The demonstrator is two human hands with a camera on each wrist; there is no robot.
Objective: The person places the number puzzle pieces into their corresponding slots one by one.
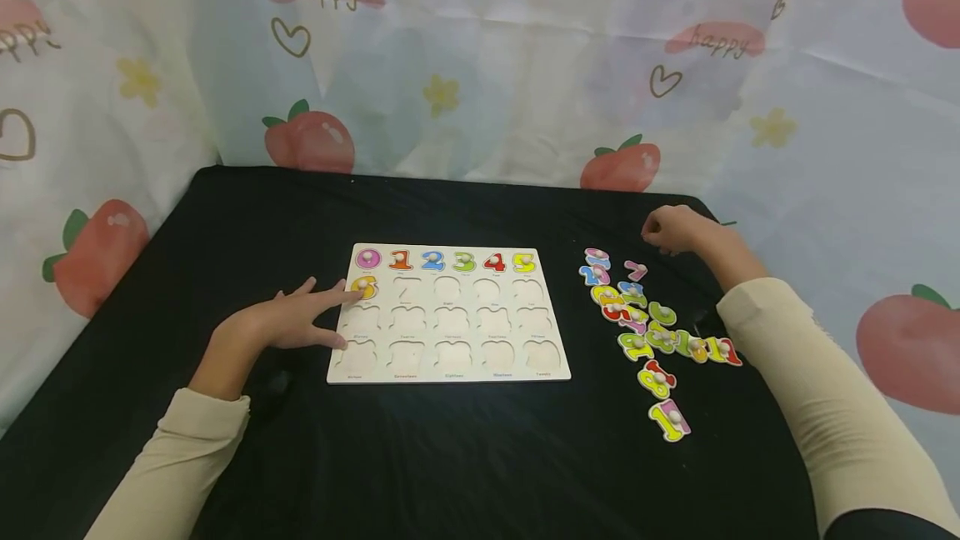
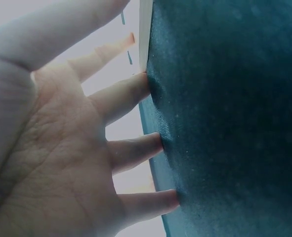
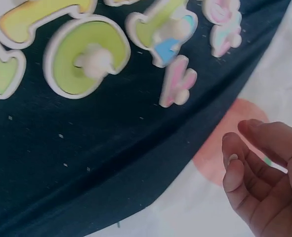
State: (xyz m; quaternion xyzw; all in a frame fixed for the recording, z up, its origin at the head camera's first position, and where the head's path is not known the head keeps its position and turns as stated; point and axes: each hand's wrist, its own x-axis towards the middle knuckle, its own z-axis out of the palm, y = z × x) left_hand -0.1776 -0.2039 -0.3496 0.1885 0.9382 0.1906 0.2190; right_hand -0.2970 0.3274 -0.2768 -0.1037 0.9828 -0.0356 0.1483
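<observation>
A pale wooden number board [image 1: 468, 373] lies on the black cloth, with the pieces 0 to 5 seated along its top row. A yellow-orange 6 piece [image 1: 364, 287] sits at the left of the second row. My left hand [image 1: 296, 319] rests at the board's left edge, fingers spread, the index fingertip at the 6 and the thumb on the board's edge. My right hand [image 1: 675, 230] hovers beyond the loose pieces, fingers loosely curled and holding nothing. Nearest to it lies a small pink 7 piece [image 1: 635, 271] with a white knob, also visible in the right wrist view.
Several loose knobbed number pieces lie in a scattered, partly overlapping band right of the board, including a green piece [image 3: 69, 69] and a yellow 1 piece [image 1: 667, 423] nearest the front. A printed curtain [image 1: 480, 65] hangs behind the black-covered table [image 1: 450, 457].
</observation>
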